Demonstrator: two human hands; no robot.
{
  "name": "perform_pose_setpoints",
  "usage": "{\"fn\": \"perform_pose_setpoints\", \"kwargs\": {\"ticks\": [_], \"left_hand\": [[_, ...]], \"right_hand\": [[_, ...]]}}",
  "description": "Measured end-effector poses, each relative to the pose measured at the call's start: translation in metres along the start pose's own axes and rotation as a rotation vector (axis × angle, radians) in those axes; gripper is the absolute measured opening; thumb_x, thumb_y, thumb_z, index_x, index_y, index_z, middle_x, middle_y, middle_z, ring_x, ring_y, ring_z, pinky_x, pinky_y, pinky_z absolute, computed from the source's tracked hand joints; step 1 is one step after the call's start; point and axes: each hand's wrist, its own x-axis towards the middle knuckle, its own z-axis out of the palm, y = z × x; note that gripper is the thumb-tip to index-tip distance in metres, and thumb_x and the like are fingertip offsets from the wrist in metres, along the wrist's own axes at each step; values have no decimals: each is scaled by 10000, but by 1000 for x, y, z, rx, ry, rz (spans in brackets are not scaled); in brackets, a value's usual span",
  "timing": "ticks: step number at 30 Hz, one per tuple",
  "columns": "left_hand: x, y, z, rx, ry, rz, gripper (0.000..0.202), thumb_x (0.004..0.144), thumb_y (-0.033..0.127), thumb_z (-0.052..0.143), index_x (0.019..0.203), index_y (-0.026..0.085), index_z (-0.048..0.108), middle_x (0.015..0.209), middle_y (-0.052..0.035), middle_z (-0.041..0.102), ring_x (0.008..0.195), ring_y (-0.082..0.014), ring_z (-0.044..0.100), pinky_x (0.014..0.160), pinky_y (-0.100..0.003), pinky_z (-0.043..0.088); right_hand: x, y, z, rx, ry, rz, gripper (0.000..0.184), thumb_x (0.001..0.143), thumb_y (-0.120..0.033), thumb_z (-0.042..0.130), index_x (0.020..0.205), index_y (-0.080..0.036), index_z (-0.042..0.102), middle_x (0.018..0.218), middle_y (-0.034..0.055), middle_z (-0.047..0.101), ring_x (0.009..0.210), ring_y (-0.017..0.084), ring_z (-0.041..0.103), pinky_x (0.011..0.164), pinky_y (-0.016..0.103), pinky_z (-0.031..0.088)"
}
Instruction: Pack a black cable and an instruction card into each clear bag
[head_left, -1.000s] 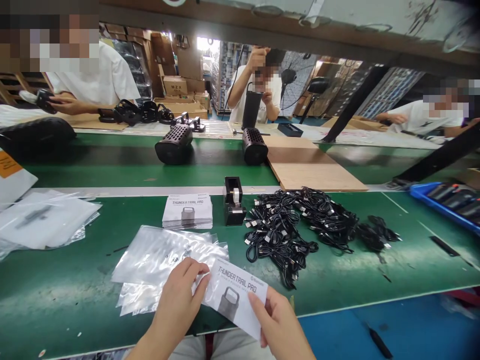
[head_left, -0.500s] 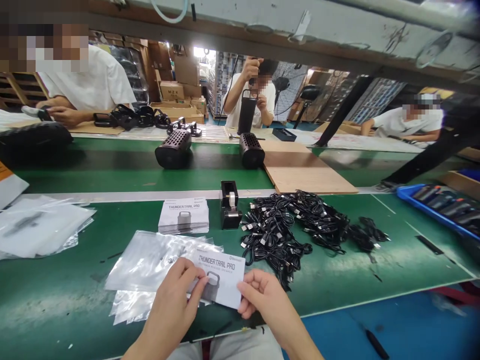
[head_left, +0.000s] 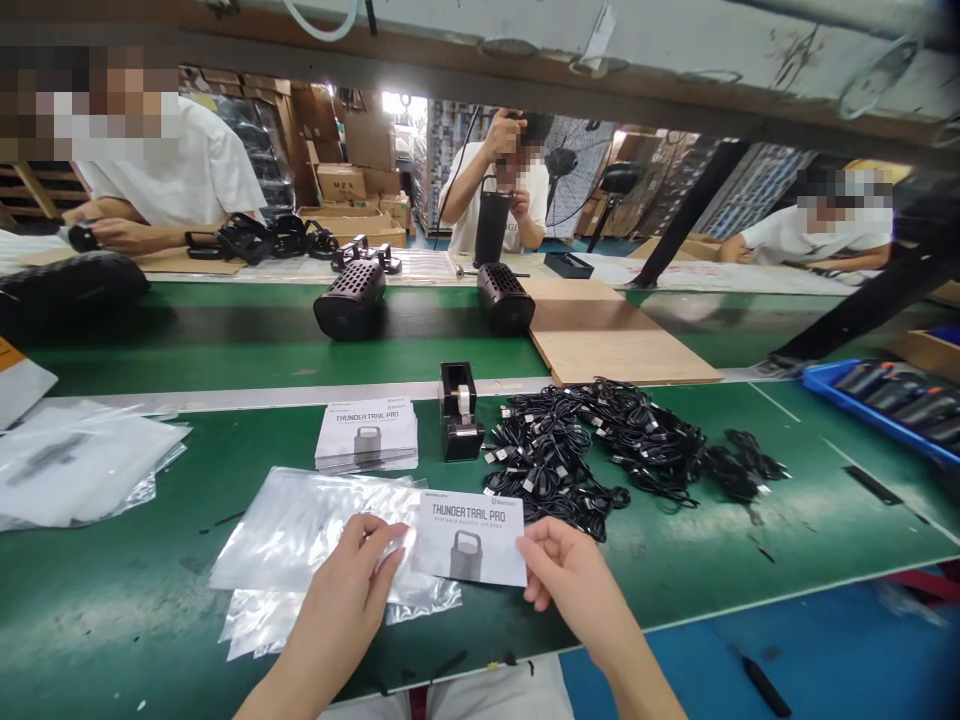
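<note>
A printed booklet (head_left: 480,530) marked "THUNDER TRAIL PRO" is pinched at its right edge by my right hand (head_left: 562,570). Its left edge lies over the clear plastic bags (head_left: 300,525), which are spread in a loose pile on the green bench. Above these bags is my left hand (head_left: 352,580), its thumb and forefinger tips apart, just left of the booklet. Its other fingers are curled and partly hidden. Behind the bags sits a stack of matching booklets (head_left: 366,436), with a black tape dispenser (head_left: 459,415) to its right.
Coiled black USB cables (head_left: 547,450) are heaped right of the dispenser. A blue tray (head_left: 832,385) stands far right, and more bags (head_left: 82,460) lie left. Two black speakers (head_left: 351,300) and a wooden board (head_left: 615,335) are behind. Three people work across the bench.
My right hand has moved right with the booklet, which now lies more level. The left thumb has come off the booklet, and the left finger and thumb are spread.
</note>
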Motion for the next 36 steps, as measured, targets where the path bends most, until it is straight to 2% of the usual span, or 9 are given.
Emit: {"fn": "perform_pose_setpoints", "kwargs": {"ticks": [6, 12, 18, 23, 27, 30, 33, 36], "left_hand": [[2, 5, -4, -36, -40, -16, 252, 890, 269, 342, 1023, 247, 556, 999, -45, 519, 687, -147, 610, 612, -291, 509], [1, 3, -4, -56, -24, 5, 251, 887, 261, 352, 988, 240, 582, 969, -39, 533, 709, -148, 604, 611, -268, 504], [-4, 0, -1, -77, 0, 24, 212, 864, 284, 418, 1006, 251, 573, 973, -36, 540, 559, -115, 557, 559, -268, 503], [-7, -3, 4, -75, 33, 24, 138, 825, 304, 497, 931, 245, 562, 920, -29, 529, 551, -116, 541, 552, -269, 504], [-9, -8, 11, -28, 83, 135, 196, 765, 367, 583, 924, 252, 591, 951, -51, 552, 715, -176, 591, 600, -281, 518], [-11, -7, 11, 24, 90, 221, 230, 745, 367, 609, 946, 257, 602, 980, -58, 570, 751, -187, 599, 609, -277, 524], [-11, 2, 8, 59, 99, 160, 248, 732, 381, 617, 934, 242, 577, 940, -44, 579, 781, -199, 601, 612, -279, 526], [-10, 13, 9, 150, 103, 53, 187, 769, 390, 561, 875, 236, 551, 858, -20, 569, 735, -191, 596, 546, -269, 508]], "right_hand": [[-4, -4, -8, 5, -20, -1, 287, 734, -438, 578, 714, -156, 523, 441, -48, 530, 394, 80, 479, 403, 180, 383], [-7, -7, -5, 94, -39, 38, 331, 714, -476, 589, 698, -152, 528, 427, -43, 534, 369, 74, 460, 393, 178, 374], [-4, -3, 4, 70, -110, 60, 346, 688, -489, 609, 674, -160, 502, 425, -49, 534, 355, 75, 471, 368, 174, 374], [-7, 4, 9, 104, -115, 75, 361, 684, -500, 604, 660, -165, 472, 449, -44, 555, 353, 72, 488, 356, 165, 373], [-10, 4, 10, 136, -105, 76, 366, 676, -504, 613, 653, -165, 475, 464, -43, 550, 373, 76, 506, 368, 169, 389], [-10, 3, 11, 142, -129, 81, 370, 670, -502, 619, 651, -163, 474, 469, -41, 556, 369, 76, 506, 365, 169, 391], [-10, 2, 13, 138, -141, 76, 369, 676, -499, 616, 660, -160, 472, 472, -43, 557, 375, 72, 509, 366, 163, 393], [-10, 3, 15, 125, -165, 73, 373, 678, -504, 613, 663, -161, 468, 482, -38, 567, 366, 68, 503, 357, 159, 384]]}}
